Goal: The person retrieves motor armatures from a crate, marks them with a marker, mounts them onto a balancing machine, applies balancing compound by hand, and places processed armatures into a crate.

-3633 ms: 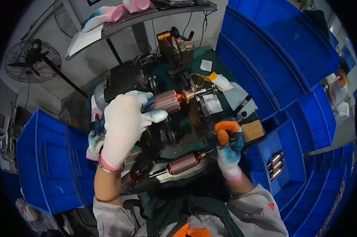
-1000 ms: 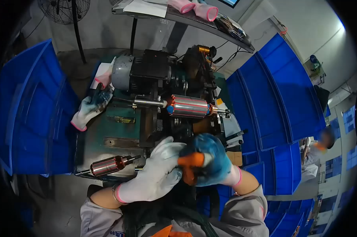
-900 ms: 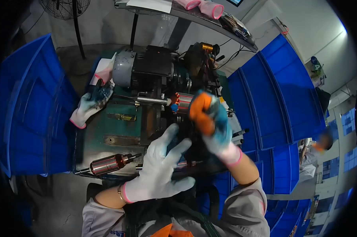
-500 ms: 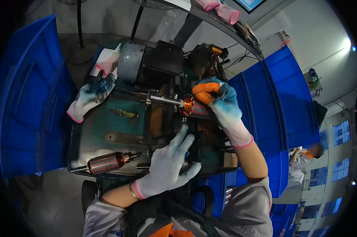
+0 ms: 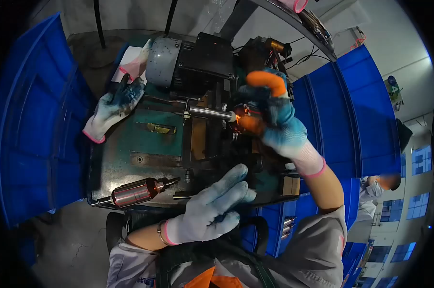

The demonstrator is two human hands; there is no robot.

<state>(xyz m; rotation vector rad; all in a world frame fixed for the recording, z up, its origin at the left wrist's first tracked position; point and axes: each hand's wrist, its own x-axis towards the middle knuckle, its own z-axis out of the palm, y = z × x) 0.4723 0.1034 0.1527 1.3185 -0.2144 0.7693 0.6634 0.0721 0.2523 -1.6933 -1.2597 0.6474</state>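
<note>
My left hand [image 5: 212, 209], in a white glove with bluish fingertips, is held with its fingers stretched out over the bench's front edge and holds nothing. My right hand [image 5: 279, 110], in a blue-stained glove with orange coverings on some fingers, is at the copper winding [image 5: 242, 117] of a rotor mounted in the machine. Its thumb and a finger are spread apart, one covered fingertip blurred against the winding. The hand hides most of this rotor. A metal shaft [image 5: 210, 113] meets the winding from the left. Another rotor [image 5: 133, 193] lies at the bench's front left corner.
A grey and black motor [image 5: 205, 60] stands behind the shaft. A loose stained glove [image 5: 114, 108] lies on the bench's left side. Blue bins [image 5: 34, 125] stand at left, more blue bins [image 5: 342, 115] at right. A person [image 5: 373, 192] is in the right background.
My right hand has come from beside my left hand up to the mounted rotor, and its covered fingers have since spread. My left hand has opened and stayed near the front edge. The view has shifted.
</note>
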